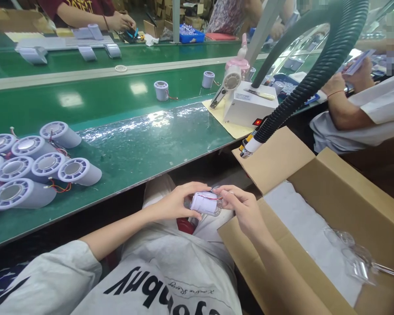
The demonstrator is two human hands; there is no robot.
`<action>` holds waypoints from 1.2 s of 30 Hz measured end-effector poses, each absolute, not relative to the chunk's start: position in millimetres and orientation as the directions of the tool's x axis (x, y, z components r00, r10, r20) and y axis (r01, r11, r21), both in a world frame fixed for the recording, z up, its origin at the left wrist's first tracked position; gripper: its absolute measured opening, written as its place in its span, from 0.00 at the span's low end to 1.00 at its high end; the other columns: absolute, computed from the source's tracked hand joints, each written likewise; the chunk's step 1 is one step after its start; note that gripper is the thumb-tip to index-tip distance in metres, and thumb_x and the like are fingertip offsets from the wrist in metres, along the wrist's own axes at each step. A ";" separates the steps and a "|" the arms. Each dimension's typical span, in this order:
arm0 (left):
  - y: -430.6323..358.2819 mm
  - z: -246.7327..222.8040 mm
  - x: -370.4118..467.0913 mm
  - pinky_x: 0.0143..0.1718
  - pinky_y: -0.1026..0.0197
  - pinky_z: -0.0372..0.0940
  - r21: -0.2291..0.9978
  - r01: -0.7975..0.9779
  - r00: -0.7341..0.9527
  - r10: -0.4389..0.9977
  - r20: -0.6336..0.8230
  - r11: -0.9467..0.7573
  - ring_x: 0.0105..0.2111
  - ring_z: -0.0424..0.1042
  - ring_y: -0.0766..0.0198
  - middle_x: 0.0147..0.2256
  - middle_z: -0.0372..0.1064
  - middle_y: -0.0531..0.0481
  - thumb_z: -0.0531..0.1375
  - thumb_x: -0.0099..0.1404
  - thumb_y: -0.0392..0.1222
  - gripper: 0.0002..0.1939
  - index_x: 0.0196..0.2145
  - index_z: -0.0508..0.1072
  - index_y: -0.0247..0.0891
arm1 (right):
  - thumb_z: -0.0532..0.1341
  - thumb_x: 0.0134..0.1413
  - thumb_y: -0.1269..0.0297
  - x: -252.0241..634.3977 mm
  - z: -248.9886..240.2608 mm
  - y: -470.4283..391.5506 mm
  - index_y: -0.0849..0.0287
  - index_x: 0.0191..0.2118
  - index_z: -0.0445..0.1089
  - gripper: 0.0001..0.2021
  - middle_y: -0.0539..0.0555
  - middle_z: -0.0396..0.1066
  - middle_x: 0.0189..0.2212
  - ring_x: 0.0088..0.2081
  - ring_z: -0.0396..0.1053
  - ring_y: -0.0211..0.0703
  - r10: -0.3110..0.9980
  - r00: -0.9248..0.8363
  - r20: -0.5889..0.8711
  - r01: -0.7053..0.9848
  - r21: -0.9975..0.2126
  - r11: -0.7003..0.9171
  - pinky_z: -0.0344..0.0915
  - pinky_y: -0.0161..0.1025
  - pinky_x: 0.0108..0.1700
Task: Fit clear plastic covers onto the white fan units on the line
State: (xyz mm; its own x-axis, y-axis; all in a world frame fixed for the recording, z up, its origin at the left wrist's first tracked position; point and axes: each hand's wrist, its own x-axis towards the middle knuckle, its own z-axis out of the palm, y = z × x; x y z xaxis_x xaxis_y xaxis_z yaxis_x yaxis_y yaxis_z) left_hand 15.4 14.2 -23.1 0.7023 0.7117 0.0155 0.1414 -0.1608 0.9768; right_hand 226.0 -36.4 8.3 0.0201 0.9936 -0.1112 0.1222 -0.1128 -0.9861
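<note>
Above my lap I hold a pale lilac cylinder with a red wire (205, 203), seated in a clear plastic shell. My left hand (179, 202) wraps round its left end, thumb below and fingers on top. The fingers of my right hand (241, 203) pinch at the right end, by the wire and the clear rim; the exact spot under the fingertips is hidden. On the bench to the left stand several similar lilac cylinders (46, 162) with round metal discs in their ends and thin coloured wires.
An open cardboard box (341, 192) at my right holds clear plastic shells (357, 262). A flexible black hose (302, 83) arches over it from a white machine (249, 107). Two lilac cylinders (161, 91) stand on the green conveyor (111, 100). Other people work across and to the right.
</note>
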 end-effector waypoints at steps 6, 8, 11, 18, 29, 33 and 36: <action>8.7 -15.2 13.9 0.48 0.54 0.70 0.981 -0.027 0.716 0.689 -0.115 0.193 0.48 0.73 0.56 0.54 0.67 0.40 0.71 0.52 0.41 0.36 0.57 0.65 0.42 | 0.71 0.47 0.60 234.1 4.2 -47.6 0.52 0.43 0.77 0.15 0.57 0.69 0.55 0.58 0.64 0.57 0.977 -0.202 0.066 0.260 -0.958 0.119 0.65 0.53 0.57; 7.1 -12.5 12.3 0.47 0.54 0.70 0.968 -0.009 0.724 0.670 -0.167 0.251 0.47 0.73 0.56 0.53 0.69 0.41 0.70 0.52 0.42 0.36 0.58 0.64 0.43 | 0.71 0.49 0.63 235.5 1.2 -53.4 0.51 0.48 0.74 0.18 0.57 0.68 0.56 0.58 0.64 0.57 0.964 -0.231 0.135 0.370 -0.904 0.215 0.62 0.55 0.59; 6.4 -7.5 11.0 0.46 0.55 0.70 0.974 0.033 0.740 0.649 -0.175 0.225 0.46 0.73 0.56 0.53 0.69 0.42 0.70 0.53 0.42 0.37 0.59 0.63 0.44 | 0.68 0.53 0.64 236.9 -0.7 -59.5 0.53 0.49 0.72 0.17 0.57 0.69 0.54 0.54 0.68 0.55 0.962 -0.242 0.127 0.357 -0.910 0.210 0.69 0.52 0.54; 6.5 2.4 11.8 0.49 0.58 0.67 0.997 0.007 0.768 0.637 -0.059 0.083 0.52 0.70 0.55 0.57 0.65 0.44 0.71 0.51 0.37 0.35 0.56 0.68 0.44 | 0.66 0.53 0.67 236.4 8.4 -64.0 0.51 0.50 0.68 0.18 0.54 0.71 0.50 0.49 0.71 0.50 0.967 -0.254 0.035 0.231 -0.968 0.096 0.73 0.47 0.50; 4.3 5.3 10.5 0.53 0.55 0.66 0.999 0.034 0.785 0.619 -0.014 -0.021 0.55 0.67 0.53 0.57 0.65 0.43 0.71 0.51 0.40 0.36 0.57 0.67 0.44 | 0.66 0.53 0.61 235.7 13.2 -66.6 0.53 0.48 0.66 0.17 0.55 0.71 0.45 0.43 0.71 0.47 0.957 -0.253 -0.144 0.075 -0.989 -0.129 0.71 0.41 0.41; 4.4 4.1 10.1 0.53 0.54 0.66 0.997 0.032 0.792 0.610 0.018 -0.071 0.56 0.66 0.52 0.57 0.64 0.43 0.71 0.51 0.41 0.37 0.58 0.67 0.45 | 0.66 0.53 0.57 235.3 12.0 -66.6 0.54 0.48 0.65 0.17 0.54 0.72 0.40 0.40 0.71 0.46 0.943 -0.256 -0.213 0.000 -0.975 -0.220 0.70 0.40 0.39; 4.4 3.1 9.0 0.53 0.53 0.66 0.995 0.021 0.796 0.603 0.043 -0.099 0.56 0.66 0.51 0.58 0.64 0.42 0.71 0.51 0.41 0.37 0.58 0.66 0.45 | 0.65 0.56 0.54 233.7 10.3 -67.1 0.53 0.48 0.64 0.17 0.52 0.72 0.38 0.38 0.71 0.43 0.926 -0.284 -0.249 -0.084 -0.956 -0.282 0.70 0.38 0.38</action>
